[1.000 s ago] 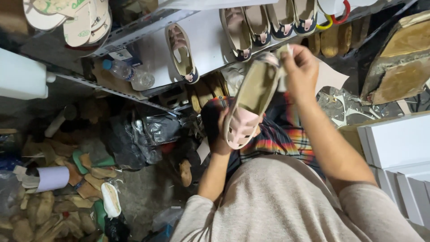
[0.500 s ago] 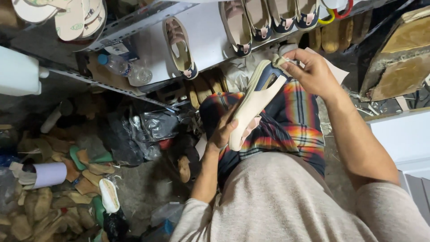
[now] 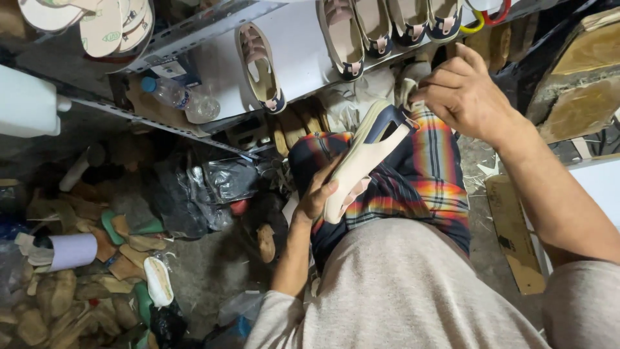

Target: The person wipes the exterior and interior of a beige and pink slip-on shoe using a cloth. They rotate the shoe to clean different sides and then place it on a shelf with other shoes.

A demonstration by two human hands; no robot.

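**Ana:** Sandal (image 3: pixel 365 158) first: a cream-soled one with a navy heel part, held sole-up over the lap, just above the plaid shorts (image 3: pixel 420 174). It tilts, heel toward one o'clock, toe toward seven.

**Ben:** Who has it?

**Ana:** Both hands. The left hand (image 3: pixel 316 194) closes its grip round the toe end from eight o'clock, thumb on the sole, which seems to steady the sandal. The right hand (image 3: pixel 462 97) sits at the heel end at two o'clock, fingers pinched narrow on a pale strap or tab there; what exactly is pinched I cannot tell.

**Ben:** Why that angle?

**Ana:** Probably so the heel faces the working hand while the other braces it.

**Ben:** And around it?

**Ana:** At twelve o'clock a white shelf (image 3: pixel 297 58) carries a row of like sandals (image 3: pixel 374 26), soles against the board, and one single sandal (image 3: pixel 261 68) at eleven. A plastic bottle (image 3: pixel 177 97) lies at ten o'clock under the metal rail. Toward eight o'clock the floor (image 3: pixel 206 271) holds wooden shoe forms (image 3: pixel 45 297), a white roll (image 3: pixel 71 251) and black bags (image 3: pixel 194 194).
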